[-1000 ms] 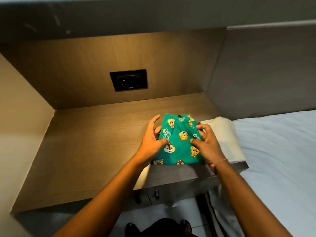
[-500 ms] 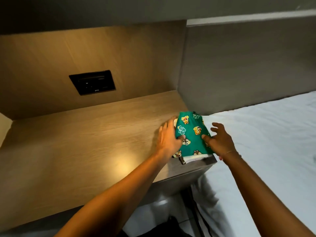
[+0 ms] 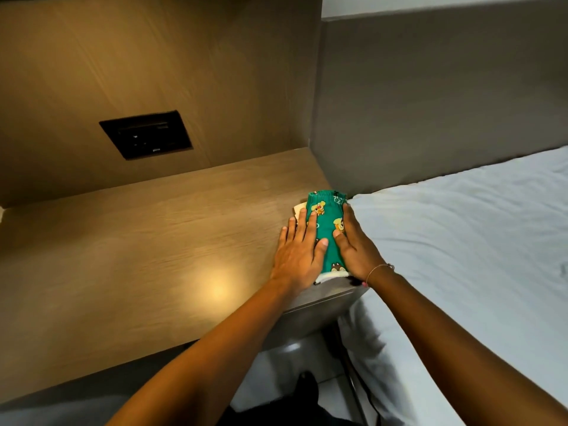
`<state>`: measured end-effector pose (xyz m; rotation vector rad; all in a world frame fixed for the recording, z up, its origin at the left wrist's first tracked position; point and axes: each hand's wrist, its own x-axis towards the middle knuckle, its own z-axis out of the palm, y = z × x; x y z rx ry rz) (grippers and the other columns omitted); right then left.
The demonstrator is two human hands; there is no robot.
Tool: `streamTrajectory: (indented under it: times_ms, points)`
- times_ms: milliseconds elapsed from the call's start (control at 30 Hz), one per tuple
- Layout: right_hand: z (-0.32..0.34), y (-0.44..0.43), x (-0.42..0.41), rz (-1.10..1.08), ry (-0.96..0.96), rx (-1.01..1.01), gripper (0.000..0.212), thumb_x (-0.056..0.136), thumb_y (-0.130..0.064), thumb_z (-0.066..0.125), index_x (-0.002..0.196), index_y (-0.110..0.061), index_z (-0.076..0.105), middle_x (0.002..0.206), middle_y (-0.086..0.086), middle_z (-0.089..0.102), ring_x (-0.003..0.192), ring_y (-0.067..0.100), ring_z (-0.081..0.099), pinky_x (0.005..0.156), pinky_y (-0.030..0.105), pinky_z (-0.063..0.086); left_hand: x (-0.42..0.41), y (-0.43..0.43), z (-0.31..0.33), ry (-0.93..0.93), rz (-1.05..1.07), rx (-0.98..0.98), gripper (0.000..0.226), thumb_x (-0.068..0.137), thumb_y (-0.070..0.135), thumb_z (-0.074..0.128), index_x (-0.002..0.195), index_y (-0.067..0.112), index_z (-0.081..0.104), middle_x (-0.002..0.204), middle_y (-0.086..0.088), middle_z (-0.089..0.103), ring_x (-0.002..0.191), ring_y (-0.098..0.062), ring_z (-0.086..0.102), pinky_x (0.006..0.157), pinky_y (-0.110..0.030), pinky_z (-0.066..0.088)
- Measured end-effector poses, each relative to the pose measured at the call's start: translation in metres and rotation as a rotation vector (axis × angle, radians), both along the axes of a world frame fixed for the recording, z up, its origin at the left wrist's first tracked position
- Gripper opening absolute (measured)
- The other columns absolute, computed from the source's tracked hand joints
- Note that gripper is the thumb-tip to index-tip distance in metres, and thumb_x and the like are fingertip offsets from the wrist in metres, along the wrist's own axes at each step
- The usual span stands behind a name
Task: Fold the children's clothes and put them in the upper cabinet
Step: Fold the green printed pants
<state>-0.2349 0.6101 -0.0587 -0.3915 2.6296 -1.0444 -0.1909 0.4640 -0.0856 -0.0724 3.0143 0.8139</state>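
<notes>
Green garment (image 3: 327, 235) on wooden shelf (image 3: 153, 241), fingers (image 3: 302, 224) straight pressing it, bed (image 3: 461, 241) beside, socket panel (image 3: 146, 138) behind

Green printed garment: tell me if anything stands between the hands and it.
Nothing visible does. The left hand and the right hand both lie flat on the green printed garment, which sits on a cream cloth at the wooden surface's right end.
</notes>
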Motion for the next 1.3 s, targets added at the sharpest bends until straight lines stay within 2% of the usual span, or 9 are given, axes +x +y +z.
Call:
streamTrajectory:
  times_ms: [133, 267, 500, 667, 767, 833, 900, 1067, 1300]
  points:
    - [0.002, 0.004, 0.009, -0.108, 0.163, 0.108, 0.063, 0.098, -0.053, 0.023, 0.152, -0.031, 0.0, 0.162, -0.003, 0.008, 0.144, 0.024, 0.025, 0.109, 0.047, 0.036, 0.006, -0.003, 0.013, -0.027, 0.039, 0.074, 0.07, 0.098, 0.057, 0.021, 0.153, 0.025, -0.007, 0.163, -0.002, -0.007, 0.15, -0.024, -0.001, 0.121, -0.046, 0.006]
    - [0.003, 0.011, 0.02, -0.323, 0.146, 0.196, 0.059, 0.096, -0.056, 0.025, 0.149, -0.032, 0.013, 0.146, 0.01, 0.039, 0.128, 0.032, 0.046, 0.093, 0.05, 0.048, 0.016, 0.005, 0.026, -0.04, 0.298, 0.12, 0.064, 0.098, 0.053, 0.028, 0.153, 0.023, 0.012, 0.144, -0.014, 0.036, 0.129, -0.03, 0.034, 0.106, -0.045, 0.037]
    - [0.008, -0.01, 0.02, -0.251, 0.014, 0.277, 0.055, 0.098, -0.05, 0.023, 0.148, -0.027, 0.015, 0.13, 0.015, 0.051, 0.113, 0.035, 0.055, 0.089, 0.046, 0.048, 0.004, 0.021, 0.032, -0.131, 0.328, 0.161, 0.062, 0.1, 0.045, 0.03, 0.154, 0.023, 0.007, 0.129, -0.019, 0.044, 0.119, -0.032, 0.044, 0.101, -0.046, 0.041]
    - [0.016, -0.023, 0.021, -0.237, -0.09, 0.021, 0.049, 0.101, -0.045, 0.025, 0.147, -0.03, 0.022, 0.144, 0.004, 0.048, 0.118, 0.028, 0.057, 0.098, 0.046, 0.048, 0.007, 0.008, 0.031, -0.123, 0.339, 0.316, 0.059, 0.102, 0.041, 0.031, 0.154, 0.026, 0.009, 0.131, -0.015, 0.042, 0.117, -0.028, 0.047, 0.098, -0.046, 0.047]
    - [0.016, -0.045, 0.034, -0.269, -0.232, -0.273, 0.041, 0.102, -0.042, 0.031, 0.141, -0.029, 0.034, 0.135, 0.003, 0.057, 0.095, 0.013, 0.062, 0.078, 0.032, 0.055, 0.023, -0.012, 0.031, -0.086, 0.347, 0.391, 0.057, 0.102, 0.04, 0.031, 0.154, 0.026, 0.012, 0.131, -0.013, 0.041, 0.12, -0.027, 0.044, 0.099, -0.048, 0.047]
    - [0.014, -0.069, 0.048, -0.257, -0.277, -0.377, 0.043, 0.102, -0.038, 0.035, 0.142, -0.025, 0.033, 0.133, 0.008, 0.057, 0.106, 0.022, 0.061, 0.088, 0.041, 0.053, 0.041, -0.037, 0.031, -0.049, 0.358, 0.417, 0.056, 0.102, 0.04, 0.031, 0.154, 0.026, 0.013, 0.131, -0.011, 0.041, 0.122, -0.027, 0.044, 0.102, -0.048, 0.044]
    - [0.013, -0.101, 0.064, -0.182, -0.27, -0.33, 0.046, 0.101, -0.039, 0.036, 0.145, -0.028, 0.03, 0.135, 0.009, 0.055, 0.118, 0.032, 0.056, 0.1, 0.052, 0.045, 0.066, -0.072, 0.032, 0.002, 0.386, 0.416, 0.055, 0.103, 0.038, 0.032, 0.153, 0.026, 0.015, 0.13, -0.012, 0.043, 0.121, -0.027, 0.045, 0.104, -0.045, 0.041]
    - [0.016, -0.19, 0.111, 0.051, -0.205, -0.148, 0.057, 0.101, -0.043, 0.029, 0.153, -0.028, 0.009, 0.152, 0.008, 0.036, 0.134, 0.03, 0.04, 0.111, 0.042, 0.033, 0.131, -0.166, 0.029, -0.003, 0.519, 0.355, 0.054, 0.103, 0.037, 0.033, 0.154, 0.026, 0.017, 0.128, -0.011, 0.046, 0.117, -0.024, 0.048, 0.101, -0.037, 0.041]
    - [0.012, -0.245, 0.144, 0.247, 0.075, 0.219, 0.067, 0.096, -0.05, 0.032, 0.152, -0.021, 0.008, 0.134, 0.015, 0.043, 0.119, 0.033, 0.045, 0.097, 0.046, 0.039, 0.171, -0.236, 0.021, -0.117, 0.623, 0.172, 0.054, 0.102, 0.032, 0.036, 0.153, 0.026, 0.02, 0.129, -0.016, 0.049, 0.121, -0.034, 0.047, 0.099, -0.041, 0.039]
